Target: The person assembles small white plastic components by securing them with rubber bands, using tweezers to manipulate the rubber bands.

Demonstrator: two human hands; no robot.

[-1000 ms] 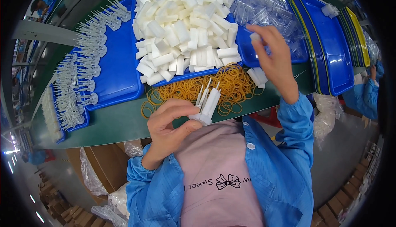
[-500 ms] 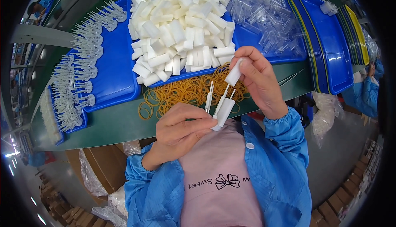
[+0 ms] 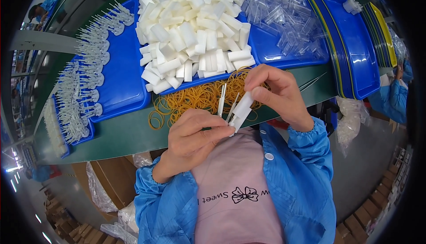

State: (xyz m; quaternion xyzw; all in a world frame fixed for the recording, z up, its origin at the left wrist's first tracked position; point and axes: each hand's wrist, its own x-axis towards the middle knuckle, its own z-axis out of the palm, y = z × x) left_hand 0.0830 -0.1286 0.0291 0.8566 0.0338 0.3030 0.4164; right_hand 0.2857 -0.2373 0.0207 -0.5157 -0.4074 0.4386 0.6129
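Observation:
My left hand [image 3: 193,135] pinches the base of a white pronged plastic piece [image 3: 222,101], its thin prongs pointing up and away from me. A white foam block [image 3: 243,106] sits over one of the prongs, and the thumb and fingers of my right hand [image 3: 278,97] are closed at its upper end. Beside and partly behind it, close to my left fingertips, is a second white block [image 3: 237,122]. Just beyond both hands lies a loose heap of tan rubber bands [image 3: 195,97].
A large pile of white foam blocks [image 3: 186,31] fills a blue tray ahead. Clear plastic cases [image 3: 284,18] lie to its right, near stacked blue trays [image 3: 355,44]. At left, many white pronged pieces [image 3: 73,97] line a blue tray [image 3: 124,80]. A cardboard box [image 3: 113,177] stands below the table.
My right hand has brought its foam block down along the prong toward my left hand, so less prong shows. My left hand keeps its hold almost in place.

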